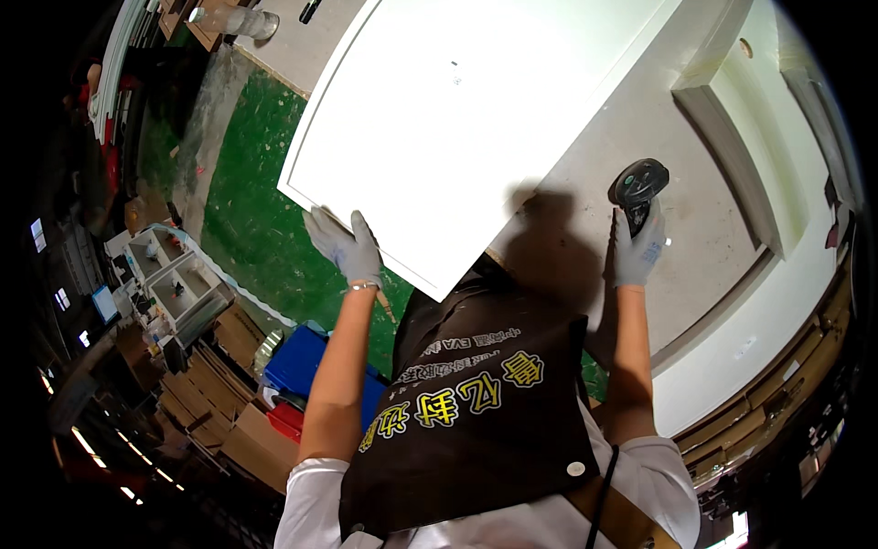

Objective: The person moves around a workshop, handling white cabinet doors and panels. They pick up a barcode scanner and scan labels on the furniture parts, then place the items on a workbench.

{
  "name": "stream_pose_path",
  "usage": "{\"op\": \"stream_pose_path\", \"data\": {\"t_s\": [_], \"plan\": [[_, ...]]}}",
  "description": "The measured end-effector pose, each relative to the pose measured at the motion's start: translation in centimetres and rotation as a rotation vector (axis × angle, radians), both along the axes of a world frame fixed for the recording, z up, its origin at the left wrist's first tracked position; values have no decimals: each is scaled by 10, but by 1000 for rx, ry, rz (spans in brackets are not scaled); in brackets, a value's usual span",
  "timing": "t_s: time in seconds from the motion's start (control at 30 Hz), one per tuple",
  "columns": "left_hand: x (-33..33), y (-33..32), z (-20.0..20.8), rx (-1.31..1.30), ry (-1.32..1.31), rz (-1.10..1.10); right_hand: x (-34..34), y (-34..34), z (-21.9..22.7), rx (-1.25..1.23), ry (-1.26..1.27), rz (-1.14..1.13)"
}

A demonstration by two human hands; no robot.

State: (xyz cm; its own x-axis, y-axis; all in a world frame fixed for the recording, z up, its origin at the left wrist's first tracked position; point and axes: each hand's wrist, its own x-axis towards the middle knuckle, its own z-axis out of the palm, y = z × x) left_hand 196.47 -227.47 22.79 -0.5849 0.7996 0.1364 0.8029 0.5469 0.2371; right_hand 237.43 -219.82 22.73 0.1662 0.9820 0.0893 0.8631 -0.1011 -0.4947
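Observation:
My left hand [347, 249], in a pale grey glove, is at the near left edge of a large white panel [430, 146]. Its fingers are stretched and apart, with the thumb over the panel's rim. Whether it bears any of the panel's weight I cannot tell. On the right, my gloved right hand [640, 247] is closed round the narrow end of a black handheld tool with a rounded head [642, 180]. The tool is over the grey tabletop [585, 156], to the right of the panel. Its working side is hidden.
A white curved frame [732, 339] borders the tabletop on the right. A clear plastic bottle [242, 22] lies at the far left. Green floor [242, 192] shows left of the panel, with a blue bin [297, 359] and flattened cardboard [197, 398] nearer me.

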Motion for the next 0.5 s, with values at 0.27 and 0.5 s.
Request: {"op": "stream_pose_path", "data": {"t_s": [0.27, 0.5], "plan": [[-88, 108, 0, -43, 194, -406, 8, 5, -1, 20, -173, 63], [-134, 181, 4, -471, -502, -179, -40, -23, 11, 280, 381, -144]]}}
